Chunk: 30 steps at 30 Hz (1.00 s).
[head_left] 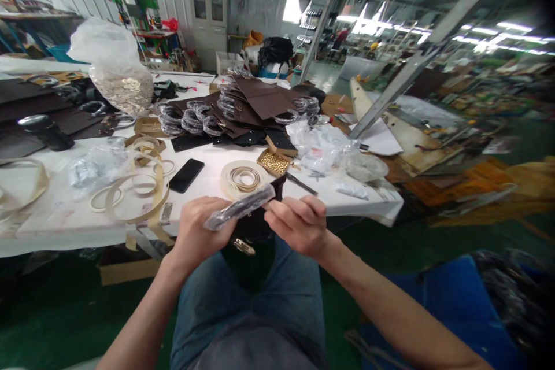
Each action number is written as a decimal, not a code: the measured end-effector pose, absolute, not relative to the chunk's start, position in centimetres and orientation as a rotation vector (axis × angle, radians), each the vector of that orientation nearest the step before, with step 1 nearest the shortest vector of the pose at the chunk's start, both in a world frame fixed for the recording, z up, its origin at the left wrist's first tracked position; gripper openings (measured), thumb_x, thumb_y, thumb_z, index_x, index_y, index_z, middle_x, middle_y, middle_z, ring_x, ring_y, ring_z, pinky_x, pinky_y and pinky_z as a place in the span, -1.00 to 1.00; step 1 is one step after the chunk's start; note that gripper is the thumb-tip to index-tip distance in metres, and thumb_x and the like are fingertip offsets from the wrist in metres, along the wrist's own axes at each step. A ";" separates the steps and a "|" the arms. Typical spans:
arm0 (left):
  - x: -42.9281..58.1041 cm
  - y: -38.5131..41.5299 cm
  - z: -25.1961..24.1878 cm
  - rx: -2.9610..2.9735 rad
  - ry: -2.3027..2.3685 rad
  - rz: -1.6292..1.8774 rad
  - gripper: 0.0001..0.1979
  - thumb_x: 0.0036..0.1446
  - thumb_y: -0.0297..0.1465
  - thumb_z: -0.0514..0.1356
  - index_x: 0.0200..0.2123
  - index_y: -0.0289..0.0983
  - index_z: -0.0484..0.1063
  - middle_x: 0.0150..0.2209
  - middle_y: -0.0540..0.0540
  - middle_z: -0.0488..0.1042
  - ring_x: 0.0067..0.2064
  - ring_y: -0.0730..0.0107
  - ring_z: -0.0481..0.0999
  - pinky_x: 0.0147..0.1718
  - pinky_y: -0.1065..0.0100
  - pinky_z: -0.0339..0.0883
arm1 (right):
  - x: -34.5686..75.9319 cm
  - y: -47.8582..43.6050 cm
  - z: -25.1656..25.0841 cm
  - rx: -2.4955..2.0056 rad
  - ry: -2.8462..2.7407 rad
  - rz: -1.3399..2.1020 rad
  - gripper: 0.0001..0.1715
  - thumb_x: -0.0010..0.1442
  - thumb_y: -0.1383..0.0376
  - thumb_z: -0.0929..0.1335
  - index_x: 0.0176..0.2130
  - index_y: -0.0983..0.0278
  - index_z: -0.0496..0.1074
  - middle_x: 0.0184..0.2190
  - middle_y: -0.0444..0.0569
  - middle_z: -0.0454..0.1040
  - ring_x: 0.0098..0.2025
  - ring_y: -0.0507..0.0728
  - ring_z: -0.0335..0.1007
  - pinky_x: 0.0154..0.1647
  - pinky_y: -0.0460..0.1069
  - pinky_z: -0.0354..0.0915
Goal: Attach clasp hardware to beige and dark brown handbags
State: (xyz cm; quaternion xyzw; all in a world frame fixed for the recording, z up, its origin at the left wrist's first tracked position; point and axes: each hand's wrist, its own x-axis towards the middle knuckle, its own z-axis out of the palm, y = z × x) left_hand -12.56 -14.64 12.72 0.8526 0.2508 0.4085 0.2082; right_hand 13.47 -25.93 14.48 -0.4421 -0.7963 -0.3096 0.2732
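Note:
Above my lap, a dark bag handle [243,207] wrapped in clear plastic runs slantwise between my two hands. My left hand [200,232] is closed around its lower left end. With curled fingers, my right hand [298,224] grips the upper right end, where a dark strap piece sticks up. Below the handle hangs dark material with a gold-coloured metal clasp [243,247]; part of it is hidden behind my hands. Just beyond, on the white table [208,153], lie a roll of cream tape [226,176] and an open box of small gold studs [274,163].
Dark brown panels [264,98] with plastic-wrapped handles are piled at the table's back. A black phone [187,176], loose tape strips [115,199] and a black flask [45,132] lie to the left. A slanted metal post [394,87] and a blue container [451,306] are on the right.

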 end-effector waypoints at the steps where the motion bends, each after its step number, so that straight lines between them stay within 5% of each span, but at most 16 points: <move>1: -12.2 -14.8 12.5 2.356 0.759 1.149 -0.83 0.41 -0.33 0.36 -0.27 -0.18 0.72 -0.33 -0.09 0.69 -0.32 0.23 0.68 -0.26 0.27 0.50 | 13.3 -25.8 14.1 -1.199 -2.265 -0.743 -0.85 0.56 0.38 0.44 0.02 0.12 0.58 -0.07 -0.09 0.70 -0.03 0.18 0.56 0.06 0.12 0.33; 3: -11.6 -15.0 12.1 2.310 0.859 1.156 -0.84 0.40 -0.30 0.39 -0.26 -0.18 0.73 -0.34 -0.08 0.69 -0.32 0.24 0.67 -0.26 0.28 0.48 | 12.8 -25.6 13.0 -1.222 -2.423 -0.539 -0.78 0.60 0.39 0.36 0.11 0.20 0.58 -0.05 0.01 0.69 -0.04 0.20 0.57 0.05 0.13 0.38; 6: -10.9 -15.3 12.1 2.223 0.958 1.151 -0.78 0.37 -0.25 0.40 -0.32 -0.19 0.73 -0.41 -0.05 0.66 -0.37 0.28 0.62 -0.30 0.31 0.41 | 10.9 -26.1 10.6 -1.281 -2.343 -0.397 -0.55 0.60 0.40 0.30 0.39 0.30 0.44 0.21 0.16 0.63 0.17 0.27 0.57 0.28 0.22 0.39; 12: -10.0 -15.8 13.7 1.982 1.076 0.880 -0.61 0.35 -0.14 0.38 -0.47 -0.23 0.63 -0.59 0.03 0.46 -0.50 0.36 0.48 -0.52 0.37 0.16 | 4.5 -28.3 6.5 -1.523 -1.792 -0.243 -0.16 0.53 0.20 0.43 0.60 0.27 0.13 0.49 0.28 0.36 0.54 0.44 0.28 0.66 0.55 -0.02; 17: -9.0 -17.1 14.0 1.902 1.106 0.750 -0.57 0.43 -0.10 0.27 -0.42 -0.24 0.64 -0.51 -0.06 0.58 -0.45 0.27 0.58 -0.48 0.35 0.20 | 1.4 -28.9 5.0 -1.564 -1.614 -0.157 0.23 0.41 -0.10 0.53 0.66 0.36 -0.02 0.56 0.40 0.21 0.60 0.58 0.15 0.56 0.54 0.29; 21: -7.6 -19.7 12.3 1.950 1.164 0.734 -0.50 0.45 0.03 0.25 -0.39 -0.22 0.62 -0.50 -0.17 0.59 -0.49 0.17 0.56 -0.51 0.28 0.15 | 1.6 -29.8 3.7 -1.560 -1.468 -0.199 -0.02 0.52 0.09 0.42 0.66 0.32 0.02 0.46 0.41 0.38 0.49 0.57 0.38 0.40 0.48 0.51; 24: -6.9 -21.9 12.4 1.990 1.059 0.694 -0.53 0.39 0.10 0.32 -0.26 -0.19 0.66 -0.38 -0.23 0.67 -0.37 0.00 0.66 -0.46 0.21 0.31 | 3.2 -31.5 3.5 -1.526 -1.391 -0.101 -0.23 0.55 0.27 0.33 0.62 0.19 0.16 0.37 0.29 0.51 0.41 0.50 0.51 0.36 0.42 0.57; 30: -9.7 -22.4 15.2 1.829 0.533 0.663 -0.66 0.58 -0.10 0.20 0.09 -0.13 0.70 -0.05 -0.13 0.77 -0.05 0.10 0.75 -0.08 0.18 0.64 | 9.4 -36.8 6.1 -1.538 -1.235 0.183 -0.48 0.53 0.22 0.42 0.40 0.06 0.44 0.18 0.14 0.66 0.15 0.39 0.70 0.17 0.22 0.68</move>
